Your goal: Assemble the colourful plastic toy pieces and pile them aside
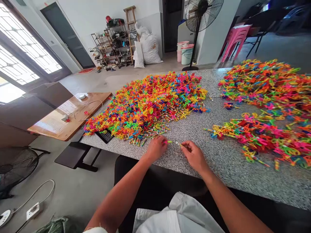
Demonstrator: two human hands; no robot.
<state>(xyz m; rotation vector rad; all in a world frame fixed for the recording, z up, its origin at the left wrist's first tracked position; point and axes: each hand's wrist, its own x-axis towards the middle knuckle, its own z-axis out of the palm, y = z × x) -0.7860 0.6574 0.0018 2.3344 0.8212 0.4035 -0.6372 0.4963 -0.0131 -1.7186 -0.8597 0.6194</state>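
Note:
My left hand [156,149] is closed in a pinch near the front edge of the speckled stone tabletop [187,132]. From its fingertips a small pink and green plastic piece [168,142] points to the right. My right hand [194,157] pinches a thin short stick with a whitish end [178,143], aimed at that piece with a small gap between them. Just beyond my left hand, several patterned sticks [155,130] lie along the front of a big heap of bright plastic pieces [148,103]. Their exact kind is too small to tell.
More plastic pieces with sticks [262,136] spread over the right side, below another heap [269,81]. A black slotted tray [105,136] sits at the left front edge. Beyond are a wooden table [70,113], a standing fan [198,35] and white sacks [148,48].

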